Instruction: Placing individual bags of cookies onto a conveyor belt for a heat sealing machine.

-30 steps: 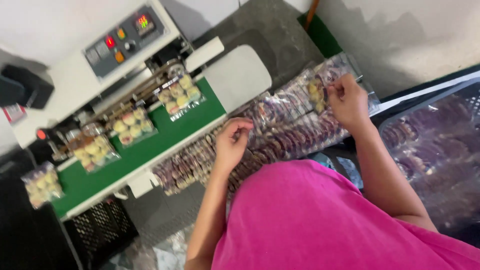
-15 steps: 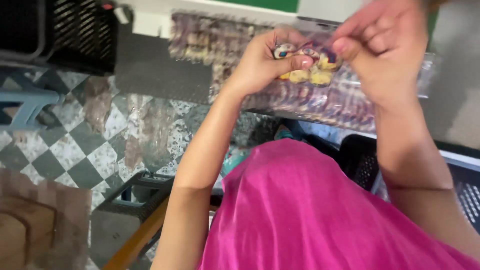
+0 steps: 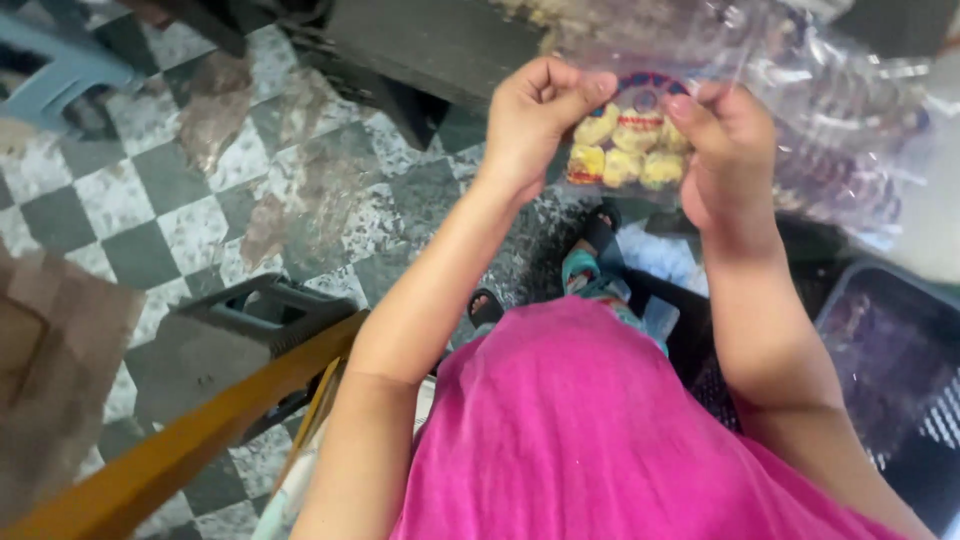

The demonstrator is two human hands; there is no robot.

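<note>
Both hands have drawn a little apart since half a second ago, and the view has tipped down so more of the checkered floor shows at the left. The left hand pinches the left edge of a clear bag of small yellow pieces, thumb over curled fingers. The right hand grips the right edge of the same bag, fingertips on the plastic. So the bag hangs stretched between the two hands, held up in front of the person, above the feet. Just behind it, on the far side, lies a pile of similar clear bags on a dark surface. A dark crate stands at the near right. A pink shirt fills the near middle. An orange bar slants across the near left.
</note>
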